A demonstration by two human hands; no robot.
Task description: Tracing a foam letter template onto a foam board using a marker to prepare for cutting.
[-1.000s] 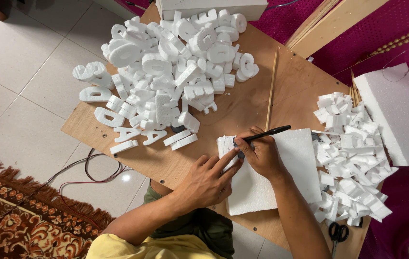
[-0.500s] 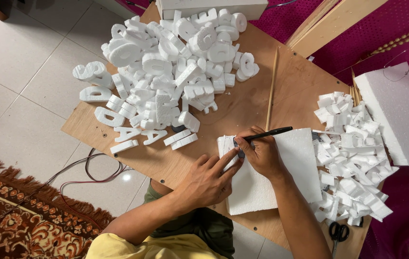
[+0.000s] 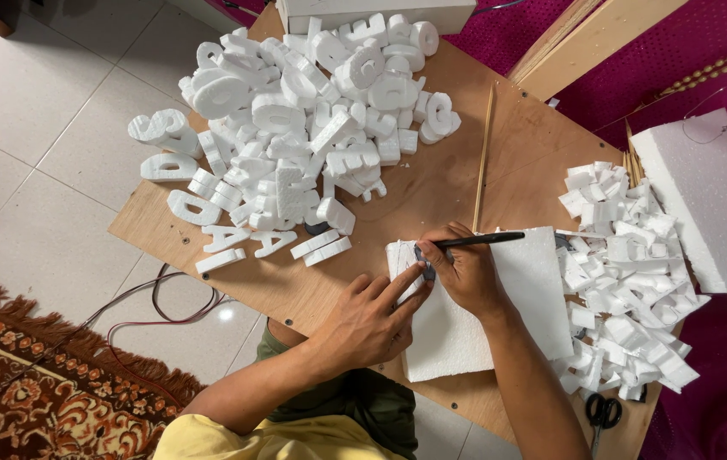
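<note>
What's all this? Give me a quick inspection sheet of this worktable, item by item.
Surface: brown wooden board on a tiled floor.
Job's things: white foam sheet; black pen; small dark template under the fingers.
Clutter: heap of cut foam letters; pile of foam offcuts; thick foam block; wooden stick; scissors.
Hands: left hand presses on the sheet; right hand holds the pen.
Cables: red and black wires on the floor.
Surroundings: patterned rug; magenta cloth.
</note>
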